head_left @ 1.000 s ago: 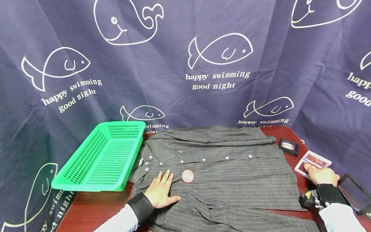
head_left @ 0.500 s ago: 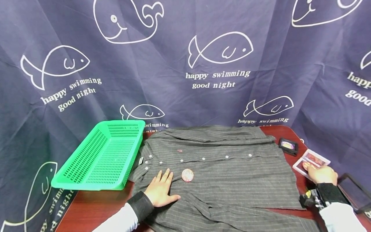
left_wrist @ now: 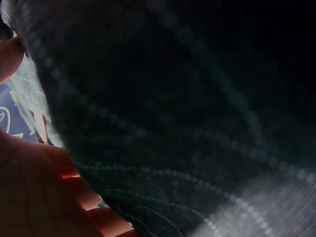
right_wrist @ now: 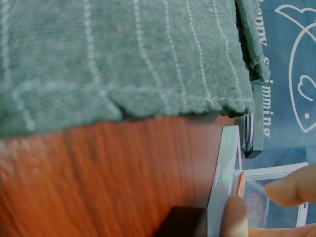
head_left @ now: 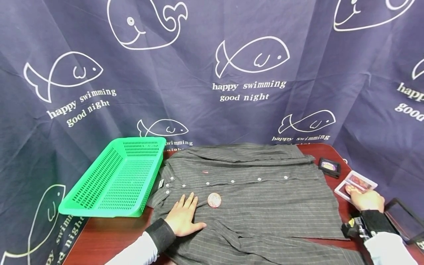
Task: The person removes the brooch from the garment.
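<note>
My left hand rests flat, fingers spread, on a dark grey pinstriped shirt. The left wrist view is mostly dark cloth, with part of the hand at its lower left. A round pinkish disc lies on the shirt just right of that hand. At the far right, my right hand has its fingers at an opened white-framed case. In the right wrist view, two fingers are beside the case, near an orange-red edge inside it. Whether they pinch anything is unclear.
A green plastic basket stands at the left of the reddish-brown table. Behind the case is a small black box with a round label. A black-framed thing stands beside the right wrist. A printed curtain hangs behind.
My right hand and the white case have shifted very slightly leftward. The left hand stays in place on the shirt.
</note>
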{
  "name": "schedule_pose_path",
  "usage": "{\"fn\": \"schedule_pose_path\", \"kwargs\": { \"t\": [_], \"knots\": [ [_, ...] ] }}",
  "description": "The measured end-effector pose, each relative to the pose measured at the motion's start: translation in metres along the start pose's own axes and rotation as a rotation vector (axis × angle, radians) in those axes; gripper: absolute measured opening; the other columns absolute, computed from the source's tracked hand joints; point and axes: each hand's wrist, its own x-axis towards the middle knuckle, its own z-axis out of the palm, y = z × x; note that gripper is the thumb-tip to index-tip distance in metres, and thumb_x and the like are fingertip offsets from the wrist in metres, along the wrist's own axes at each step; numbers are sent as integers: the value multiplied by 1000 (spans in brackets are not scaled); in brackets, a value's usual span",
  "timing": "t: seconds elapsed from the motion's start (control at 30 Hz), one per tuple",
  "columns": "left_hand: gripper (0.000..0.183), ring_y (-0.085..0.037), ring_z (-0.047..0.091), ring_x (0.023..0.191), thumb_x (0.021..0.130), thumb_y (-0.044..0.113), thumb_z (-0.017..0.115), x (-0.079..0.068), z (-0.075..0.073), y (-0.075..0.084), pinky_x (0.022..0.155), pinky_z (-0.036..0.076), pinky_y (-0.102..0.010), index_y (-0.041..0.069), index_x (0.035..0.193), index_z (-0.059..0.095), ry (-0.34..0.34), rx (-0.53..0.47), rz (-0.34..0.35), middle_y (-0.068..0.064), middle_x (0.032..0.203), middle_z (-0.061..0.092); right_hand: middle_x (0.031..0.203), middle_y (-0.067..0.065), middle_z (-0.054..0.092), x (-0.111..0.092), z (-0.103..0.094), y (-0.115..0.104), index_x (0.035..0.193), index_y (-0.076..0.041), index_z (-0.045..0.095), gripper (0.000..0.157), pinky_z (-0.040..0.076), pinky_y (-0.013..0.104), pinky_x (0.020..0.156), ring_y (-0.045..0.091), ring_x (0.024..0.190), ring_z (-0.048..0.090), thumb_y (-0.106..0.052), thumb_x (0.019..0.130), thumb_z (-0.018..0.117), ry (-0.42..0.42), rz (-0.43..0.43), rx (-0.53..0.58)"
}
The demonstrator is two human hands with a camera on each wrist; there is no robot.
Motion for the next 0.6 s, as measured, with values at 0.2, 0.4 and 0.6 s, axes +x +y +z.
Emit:
{"fn": "schedule_pose_path", "kwargs": {
  "t": [0.2,0.4,0.6],
  "knots": [
    [94,-52,34,139,80,61,66,0,1,-1,106,36,-63,-3,144,42,14,3,7,-24,153,38,123,52,38,1,0,2,113,31,45,67,38,64,92,66,106,40,-33,94,46,15,-13,13],
    [95,-52,34,139,80,62,66,1,2,-2,106,36,-63,-3,144,41,19,8,10,-24,153,38,122,52,40,0,-2,0,113,31,45,67,39,63,90,66,103,42,-33,92,49,26,-26,-2],
    [95,-52,33,139,80,62,66,1,3,-3,106,35,-64,-3,145,41,16,1,9,-24,153,37,115,49,47,-4,-10,-8,113,26,48,61,42,60,82,64,97,45,-30,89,55,81,-60,21]
  ]
}}
